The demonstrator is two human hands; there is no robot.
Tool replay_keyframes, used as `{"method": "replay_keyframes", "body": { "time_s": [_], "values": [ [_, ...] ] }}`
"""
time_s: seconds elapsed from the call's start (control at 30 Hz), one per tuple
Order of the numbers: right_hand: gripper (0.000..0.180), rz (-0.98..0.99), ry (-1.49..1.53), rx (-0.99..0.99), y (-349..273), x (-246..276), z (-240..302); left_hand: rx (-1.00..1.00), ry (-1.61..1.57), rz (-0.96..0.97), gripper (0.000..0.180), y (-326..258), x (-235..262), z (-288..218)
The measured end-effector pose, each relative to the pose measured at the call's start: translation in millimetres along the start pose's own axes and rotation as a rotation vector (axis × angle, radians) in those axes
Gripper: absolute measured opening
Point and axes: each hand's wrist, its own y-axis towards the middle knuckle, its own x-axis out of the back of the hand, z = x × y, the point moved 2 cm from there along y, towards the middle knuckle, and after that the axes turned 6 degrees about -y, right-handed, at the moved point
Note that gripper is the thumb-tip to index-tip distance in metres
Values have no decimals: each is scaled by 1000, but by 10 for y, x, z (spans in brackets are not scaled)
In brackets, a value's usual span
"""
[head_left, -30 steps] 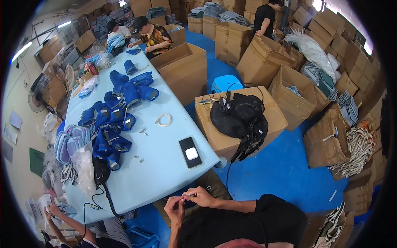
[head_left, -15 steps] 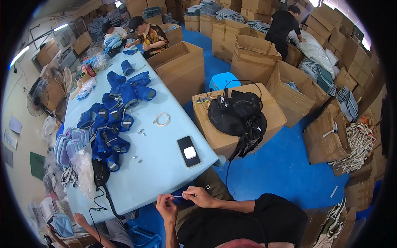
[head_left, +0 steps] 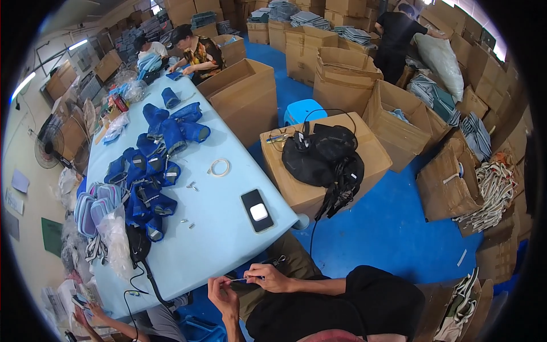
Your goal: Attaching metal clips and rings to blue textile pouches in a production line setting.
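Note:
My left hand [head_left: 224, 293] is closed, its fingertips pinching one end of a thin whitish cord [head_left: 238, 280]. The other end is pinched by my right hand [head_left: 268, 278], so the short piece stretches between both hands over my lap, just off the table's near edge. What lies inside the fingertips is too small to tell. Beyond my hands, on the light-blue table [head_left: 194, 251], lie a dark phone [head_left: 249, 200] with a small white case [head_left: 259, 212] on it, a coil of pale cord [head_left: 219, 167] and a few small metal pieces [head_left: 192, 186].
Several blue fabric pouches [head_left: 149, 165] heap along the table's left half, beside lilac cases [head_left: 97, 208] and clear plastic bags [head_left: 115, 236]. A carton [head_left: 273, 194] right of the table bears a black bag [head_left: 319, 157]. Other people work at the far end, back right and lower left.
The view has shifted slightly. My hands have moved a little left and down, still pinching the cord. At back right a person has raised a large plastic-wrapped bundle; the lower-left person's hands have moved.

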Motion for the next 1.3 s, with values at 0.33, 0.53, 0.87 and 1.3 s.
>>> {"method": "replay_keyframes", "body": {
  "time_s": [0.33,0.53,0.87,1.3],
  "values": [
    [32,-10,-67,82,44,43,198,154,-340,-31,9,-118,-323,43],
    [37,-21,-228,177,99,78,39,157,-379,-55,11,-19,-313,-62],
    [38,-54,-408,138,256,391,156,195,-419,-10,13,0,-391,-296],
    [39,-18,-198,-33,36,620,92,230,-514,36,14,133,-630,-351]
  ]
}}
